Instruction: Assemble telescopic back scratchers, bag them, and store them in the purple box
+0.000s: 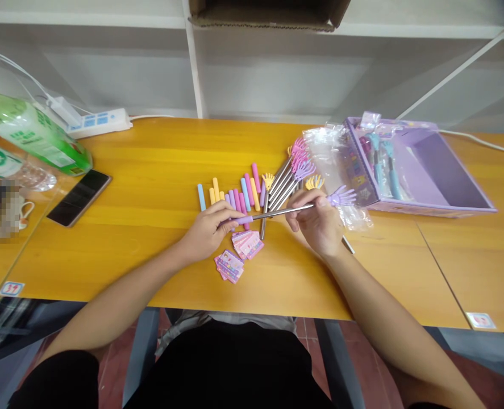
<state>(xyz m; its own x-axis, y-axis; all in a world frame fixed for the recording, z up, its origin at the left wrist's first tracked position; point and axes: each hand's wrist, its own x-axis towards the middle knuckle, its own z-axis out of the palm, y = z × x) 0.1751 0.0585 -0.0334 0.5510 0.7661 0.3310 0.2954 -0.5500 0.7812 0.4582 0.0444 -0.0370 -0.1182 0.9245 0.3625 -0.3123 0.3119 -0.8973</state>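
I hold the scratcher (277, 213) just above the bench (149, 193), long axis running L-R btwn both hands. L hand (209, 230) is clamped on its purple grip end, R hand (317, 221) pinched on the rod nr the claw head.

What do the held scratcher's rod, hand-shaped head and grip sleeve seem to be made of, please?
The rod looks metallic: silvery sheen. The hand-shaped head is probably moulded plastic: opaque lilac, thin prongs. The grip sleeve may be foam or rubber: matte purple.
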